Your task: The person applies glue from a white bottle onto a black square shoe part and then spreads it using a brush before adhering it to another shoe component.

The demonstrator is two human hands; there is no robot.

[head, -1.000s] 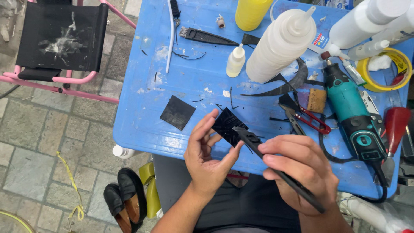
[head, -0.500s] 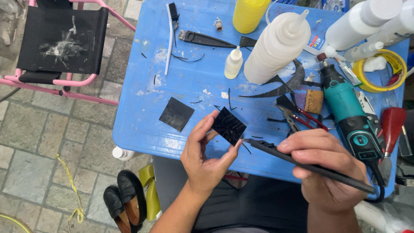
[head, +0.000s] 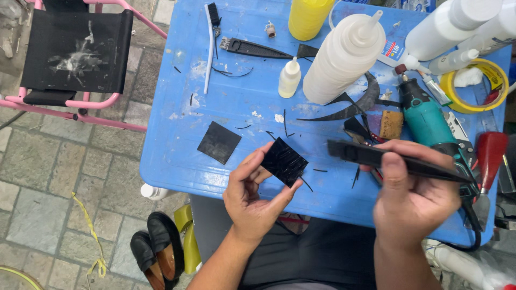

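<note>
Swinging level since the earlier frame, the long black blade (head: 398, 161) is gripped in the right hand (head: 414, 198), while the left hand (head: 252, 198) is pinching by its edges the thin, light, probably stiff black square piece (head: 284, 162) above the blue table (head: 177, 156).

Your left hand (head: 257, 200) pinches a glossy black square (head: 284, 161) with a finely scratched sheen, a duller matt black square (head: 219, 142) lies left of it on the scuffed, dusty blue plastic table (head: 177, 161).
</note>
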